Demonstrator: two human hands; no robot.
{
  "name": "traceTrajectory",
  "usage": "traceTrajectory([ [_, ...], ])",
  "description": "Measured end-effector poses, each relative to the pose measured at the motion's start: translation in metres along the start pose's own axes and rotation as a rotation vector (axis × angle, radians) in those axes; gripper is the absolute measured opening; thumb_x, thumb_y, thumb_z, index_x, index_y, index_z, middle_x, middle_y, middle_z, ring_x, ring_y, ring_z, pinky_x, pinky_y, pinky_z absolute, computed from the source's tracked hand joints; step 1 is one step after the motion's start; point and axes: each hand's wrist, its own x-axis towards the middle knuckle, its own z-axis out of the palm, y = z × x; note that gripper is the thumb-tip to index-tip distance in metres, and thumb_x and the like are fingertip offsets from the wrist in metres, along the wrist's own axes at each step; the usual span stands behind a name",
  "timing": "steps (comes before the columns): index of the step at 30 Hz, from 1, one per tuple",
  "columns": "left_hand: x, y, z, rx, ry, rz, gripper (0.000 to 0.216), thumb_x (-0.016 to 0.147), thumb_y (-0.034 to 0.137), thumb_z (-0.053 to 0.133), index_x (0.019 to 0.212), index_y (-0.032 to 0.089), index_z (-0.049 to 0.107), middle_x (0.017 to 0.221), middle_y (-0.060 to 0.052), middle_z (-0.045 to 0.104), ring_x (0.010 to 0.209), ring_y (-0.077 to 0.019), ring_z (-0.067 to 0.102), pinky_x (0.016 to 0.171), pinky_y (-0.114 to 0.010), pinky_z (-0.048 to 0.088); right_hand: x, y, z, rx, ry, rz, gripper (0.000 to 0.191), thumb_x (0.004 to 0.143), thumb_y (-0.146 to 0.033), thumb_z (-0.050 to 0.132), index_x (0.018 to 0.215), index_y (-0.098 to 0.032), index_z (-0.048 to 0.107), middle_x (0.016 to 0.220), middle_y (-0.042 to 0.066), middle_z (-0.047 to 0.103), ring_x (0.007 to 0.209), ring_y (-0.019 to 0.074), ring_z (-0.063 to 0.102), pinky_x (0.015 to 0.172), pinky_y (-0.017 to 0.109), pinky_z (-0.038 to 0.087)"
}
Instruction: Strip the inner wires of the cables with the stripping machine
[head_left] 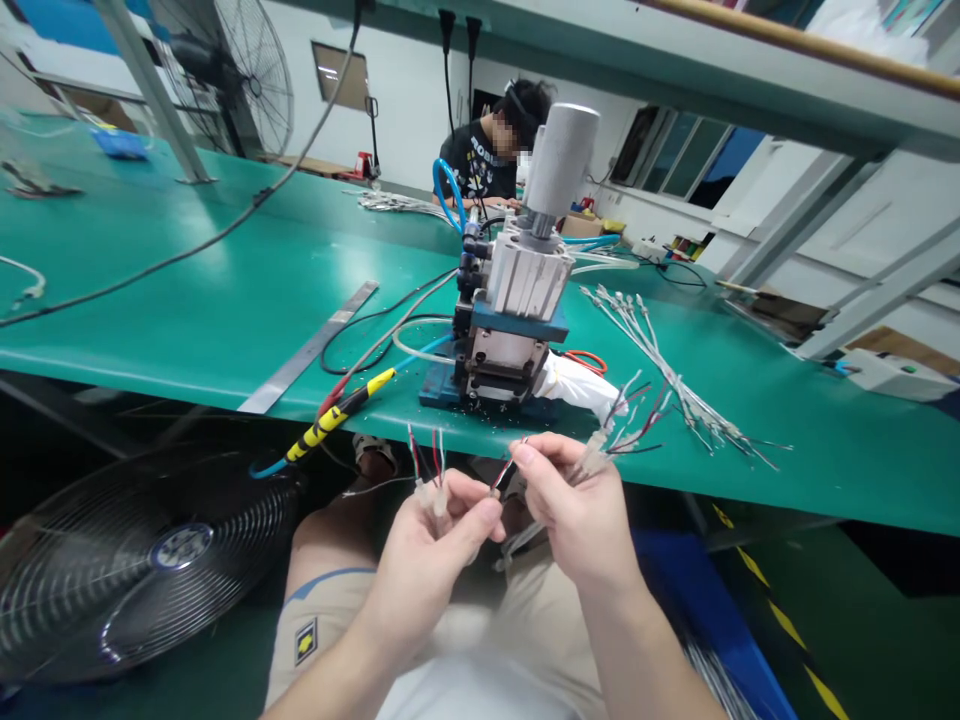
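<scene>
My left hand [446, 530] is closed round several thin cables; their ends, with red, black and white wires [427, 455], stick up past the fingers. Between thumb and fingertips it pinches one cable end whose split wires [504, 472] reach across to my right hand [574, 495]. The right thumb and forefinger pinch the tips of those wires. More cables with translucent sheaths [592, 458] are tucked in the right hand, their loose coloured ends fanning out to the right. Just beyond both hands stands a pneumatic machine [517, 300] with a silver cylinder on top. Cable tails hang below the hands, partly hidden.
On the green table [187, 300] lie a steel ruler [311, 345] and a bundle of cables [675, 380]. A yellow-black taped hose [341, 415] crosses the front edge. A floor fan [172, 550] stands at lower left. Across the table sits another person [484, 160].
</scene>
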Motion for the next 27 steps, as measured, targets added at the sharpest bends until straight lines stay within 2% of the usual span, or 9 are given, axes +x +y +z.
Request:
traceTrajectory([
  [4,0.004,0.006,0.003,0.037,-0.022,0.047,0.021,0.084,0.036,0.077,0.083,0.016,0.071,0.072,-0.002,0.071,0.053,-0.0066,0.052,0.051,-0.016,0.040,-0.003,-0.001,0.000,-0.027,-0.101,0.022,0.022,0.087,-0.037,0.077,0.083,-0.016,0.072,0.047,-0.008,0.043,0.038,0.0035,0.026,0.037,0.018,0.021],
  [7,0.006,0.011,0.008,0.051,0.015,0.065,0.020,0.082,0.032,0.078,0.071,0.015,0.072,0.061,-0.001,0.067,0.056,-0.0099,0.058,0.056,-0.018,0.048,-0.004,-0.004,0.002,-0.025,-0.109,-0.017,0.018,0.087,-0.034,0.077,0.083,-0.017,0.072,0.050,-0.006,0.051,0.039,0.0045,0.039,0.040,0.017,0.035],
  [10,0.006,0.012,0.010,0.075,0.039,0.077,0.017,0.082,0.027,0.076,0.069,0.015,0.075,0.063,-0.002,0.071,0.060,-0.0122,0.064,0.061,-0.019,0.053,-0.005,-0.008,0.002,-0.060,-0.116,-0.025,0.017,0.086,-0.032,0.077,0.078,-0.017,0.072,0.056,-0.002,0.062,0.046,0.0088,0.054,0.047,0.019,0.047],
  [15,0.007,0.010,0.009,0.077,0.061,0.095,0.011,0.080,0.024,0.078,0.074,0.016,0.078,0.068,-0.003,0.075,0.065,-0.0133,0.068,0.064,-0.018,0.055,-0.008,-0.012,0.001,-0.115,-0.137,-0.025,0.017,0.085,-0.030,0.076,0.076,-0.017,0.071,0.064,0.002,0.069,0.053,0.0130,0.063,0.051,0.021,0.053],
  [18,0.007,0.008,0.008,0.057,0.020,0.063,0.009,0.079,0.024,0.081,0.083,0.017,0.079,0.074,-0.004,0.076,0.070,-0.0134,0.069,0.068,-0.018,0.056,-0.009,-0.014,0.001,-0.131,-0.085,-0.070,0.017,0.086,-0.029,0.076,0.074,-0.017,0.071,0.063,0.000,0.065,0.051,0.0099,0.058,0.049,0.018,0.049],
  [20,0.007,0.007,0.006,0.024,-0.005,0.041,0.013,0.080,0.027,0.081,0.086,0.016,0.078,0.075,-0.005,0.076,0.061,-0.0088,0.063,0.062,-0.015,0.052,-0.008,-0.015,0.001,-0.123,-0.073,-0.087,0.017,0.086,-0.028,0.075,0.074,-0.017,0.070,0.058,-0.003,0.059,0.046,0.0066,0.050,0.044,0.016,0.042],
  [23,0.005,0.008,0.003,-0.091,-0.054,-0.001,0.021,0.083,0.034,0.079,0.086,0.014,0.074,0.069,-0.005,0.073,0.041,0.0001,0.040,0.042,-0.010,0.032,-0.006,-0.013,0.000,-0.053,-0.111,-0.042,0.019,0.088,-0.031,0.075,0.079,-0.017,0.066,0.049,-0.008,0.046,0.039,0.0035,0.033,0.038,0.014,0.028],
  [25,0.005,0.010,0.001,-0.142,-0.111,-0.030,0.024,0.084,0.037,0.078,0.087,0.013,0.072,0.068,-0.004,0.072,0.037,0.0024,0.031,0.039,-0.010,0.022,-0.005,-0.010,-0.001,0.044,-0.149,0.027,0.022,0.088,-0.035,0.076,0.081,-0.018,0.063,0.045,-0.011,0.038,0.036,0.0028,0.026,0.035,0.014,0.021],
  [27,0.004,0.012,0.001,-0.143,-0.136,-0.046,0.026,0.084,0.038,0.077,0.087,0.013,0.072,0.067,-0.005,0.071,0.037,0.0026,0.029,0.039,-0.011,0.021,-0.004,-0.009,-0.002,0.122,-0.168,0.066,0.024,0.086,-0.036,0.077,0.082,-0.018,0.062,0.044,-0.012,0.036,0.036,0.0023,0.023,0.035,0.013,0.018],
])
